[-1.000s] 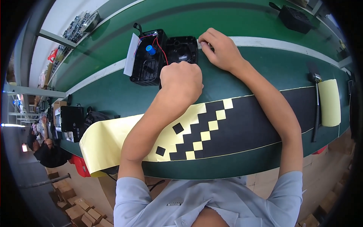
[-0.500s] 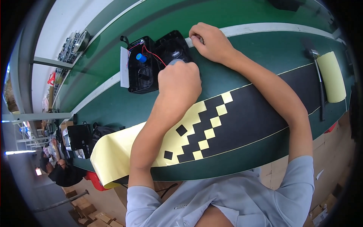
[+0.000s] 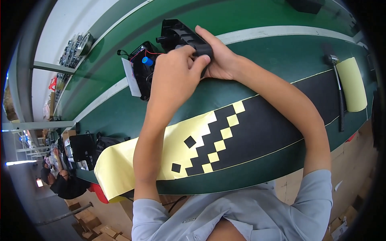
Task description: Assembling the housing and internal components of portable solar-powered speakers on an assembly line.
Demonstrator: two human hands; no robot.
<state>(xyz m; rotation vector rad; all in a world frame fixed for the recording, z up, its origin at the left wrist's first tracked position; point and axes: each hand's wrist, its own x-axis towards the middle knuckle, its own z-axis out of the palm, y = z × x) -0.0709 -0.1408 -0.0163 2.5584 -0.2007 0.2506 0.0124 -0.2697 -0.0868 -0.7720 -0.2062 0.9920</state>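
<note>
A black plastic housing half [image 3: 183, 34] is tilted up off the bench between my hands. My left hand [image 3: 173, 72] is closed on its near side, with the thumb pressed against its edge; what the curled fingers touch inside is hidden. Behind its right side, my right hand [image 3: 220, 56] supports it, fingers partly covered by the housing. Left of it, the other black housing half [image 3: 142, 78] lies on the bench, partly hidden by my left hand. A blue cylindrical part [image 3: 147, 61] and a red wire [image 3: 153, 52] show in it, and a white sheet [image 3: 130, 76] stands along its left side.
A black-and-yellow checkered mat [image 3: 257, 124] runs along the green bench [image 3: 273, 48], its left end curling over the edge. At the right lie a hammer [image 3: 339, 86] and a yellow roll [image 3: 352, 84]. Black boxy items [image 3: 82, 146] sit at the far left. Another person [image 3: 66, 182] is beyond.
The right housing half has been lifted and tilted up. My right hand has moved from the bench ledge onto it, and my left has shifted left. The other half has moved slightly left.
</note>
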